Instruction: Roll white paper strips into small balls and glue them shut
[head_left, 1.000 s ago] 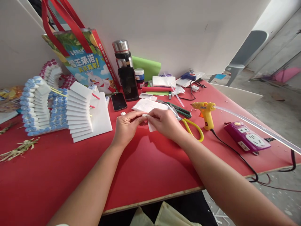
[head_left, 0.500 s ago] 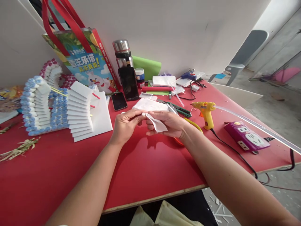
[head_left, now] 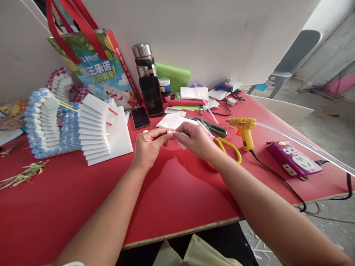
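Note:
Fingertips of both hands meet over the red table (head_left: 177, 207), around a small strip of white paper (head_left: 181, 140). My left hand (head_left: 149, 146) pinches the rolled white end of the strip between thumb and forefinger. My right hand (head_left: 195, 139) is closed on the same strip from the right and covers most of it. A small white roll (head_left: 145, 131) lies just behind my left hand. Beyond the hands is a white paper sheet (head_left: 173, 121). Scissors with yellow and orange handles (head_left: 237, 149) lie partly under my right wrist.
At the left stand a blue-and-white paper model (head_left: 41, 122) and a fanned white model (head_left: 94, 129). Behind are phones (head_left: 140, 118), a steel flask (head_left: 142, 55) and a bag (head_left: 102, 74). At the right are a yellow glue gun (head_left: 244, 133) and a purple power socket (head_left: 294, 159).
My right hand has turned over and closed more round the strip, so less of the paper shows. More of the yellow scissor handle is visible. My left hand keeps its pinch.

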